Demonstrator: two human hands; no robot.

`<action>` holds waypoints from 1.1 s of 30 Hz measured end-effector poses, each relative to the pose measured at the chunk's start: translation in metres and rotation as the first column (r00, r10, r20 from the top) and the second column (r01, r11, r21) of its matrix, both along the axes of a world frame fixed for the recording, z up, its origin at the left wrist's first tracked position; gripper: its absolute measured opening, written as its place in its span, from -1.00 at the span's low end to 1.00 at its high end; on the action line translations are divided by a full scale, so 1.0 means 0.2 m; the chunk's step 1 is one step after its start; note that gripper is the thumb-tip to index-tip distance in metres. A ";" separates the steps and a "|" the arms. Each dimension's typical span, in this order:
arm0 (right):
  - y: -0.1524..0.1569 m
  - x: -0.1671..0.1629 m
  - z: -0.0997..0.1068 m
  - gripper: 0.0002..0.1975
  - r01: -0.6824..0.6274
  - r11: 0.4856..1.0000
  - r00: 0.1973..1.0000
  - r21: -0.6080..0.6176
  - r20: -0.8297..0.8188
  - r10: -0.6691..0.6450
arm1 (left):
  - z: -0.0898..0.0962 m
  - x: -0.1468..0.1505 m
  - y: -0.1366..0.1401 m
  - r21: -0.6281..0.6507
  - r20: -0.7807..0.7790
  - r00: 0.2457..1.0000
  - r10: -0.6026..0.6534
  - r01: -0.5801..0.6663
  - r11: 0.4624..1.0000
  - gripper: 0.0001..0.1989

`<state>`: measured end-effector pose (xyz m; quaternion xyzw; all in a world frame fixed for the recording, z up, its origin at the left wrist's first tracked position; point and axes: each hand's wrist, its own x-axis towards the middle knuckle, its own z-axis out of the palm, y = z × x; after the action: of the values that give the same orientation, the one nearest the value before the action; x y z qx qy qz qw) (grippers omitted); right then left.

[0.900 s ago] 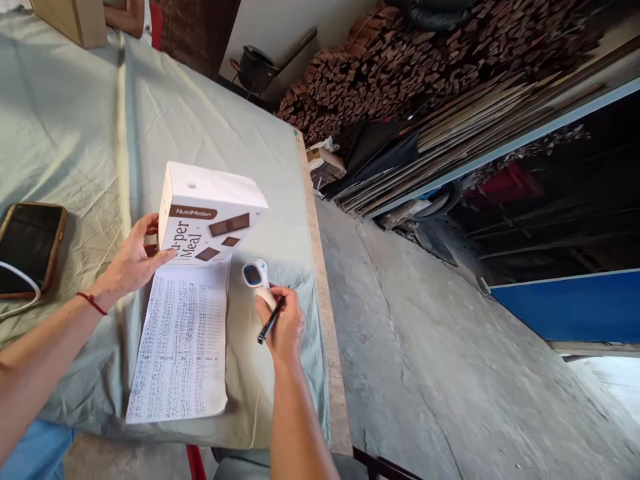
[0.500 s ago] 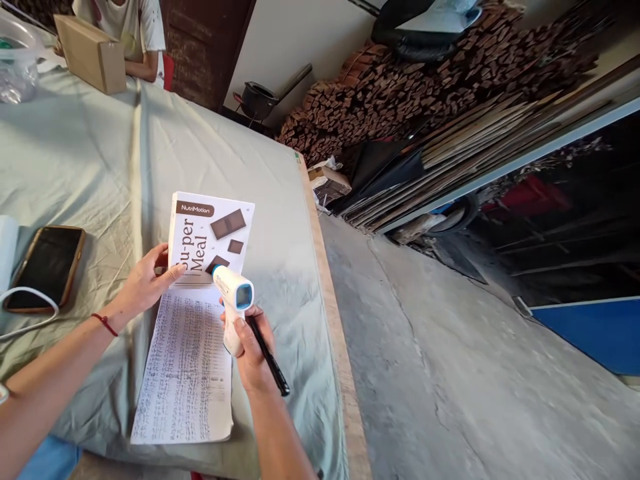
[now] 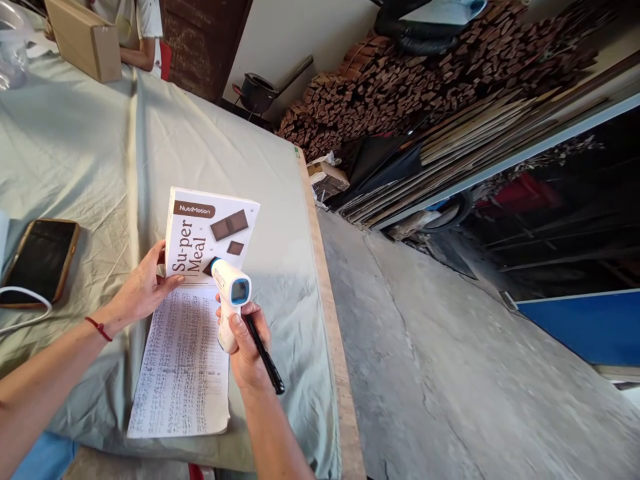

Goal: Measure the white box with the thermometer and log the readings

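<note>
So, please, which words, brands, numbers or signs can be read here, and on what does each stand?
"NutriMotion": on the brown label of the white box.
"Su-per Meal": on the same box, turned sideways.
Too small or blurred to read: writing on the paper sheet, print on the infrared thermometer.

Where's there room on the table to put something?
Bare pale green cloth lies between the white cardboard box and brown cardboard carton, and between the left hand and black rectangular phone. It's crowded by that box, where the right hand, white plastic thermometer, black pen and handwritten white paper bunch together.
</note>
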<state>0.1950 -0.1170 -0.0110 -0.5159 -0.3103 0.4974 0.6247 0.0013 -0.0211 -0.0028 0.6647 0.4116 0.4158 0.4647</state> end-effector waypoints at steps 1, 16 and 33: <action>0.00 0.00 0.00 -0.57 -0.003 1.000 1.000 -0.002 0.003 0.003 | 0.00 0.00 0.00 0.008 -0.005 1.000 0.005 -0.004 1.000 -0.43; -0.02 0.00 0.03 -0.58 -0.048 0.999 0.997 0.022 -0.062 0.050 | 0.03 0.02 0.01 -0.037 0.062 0.998 -0.007 0.009 0.999 -0.41; -0.01 0.22 0.03 -0.56 0.140 0.990 0.889 0.022 0.437 -0.136 | -0.03 -0.02 0.09 0.060 0.038 0.994 0.098 -0.100 0.993 -0.25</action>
<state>0.2390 -0.1187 -0.0047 -0.6384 -0.4026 0.3248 0.5700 -0.0030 -0.0027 -0.0095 0.6502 0.4227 0.4625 0.4297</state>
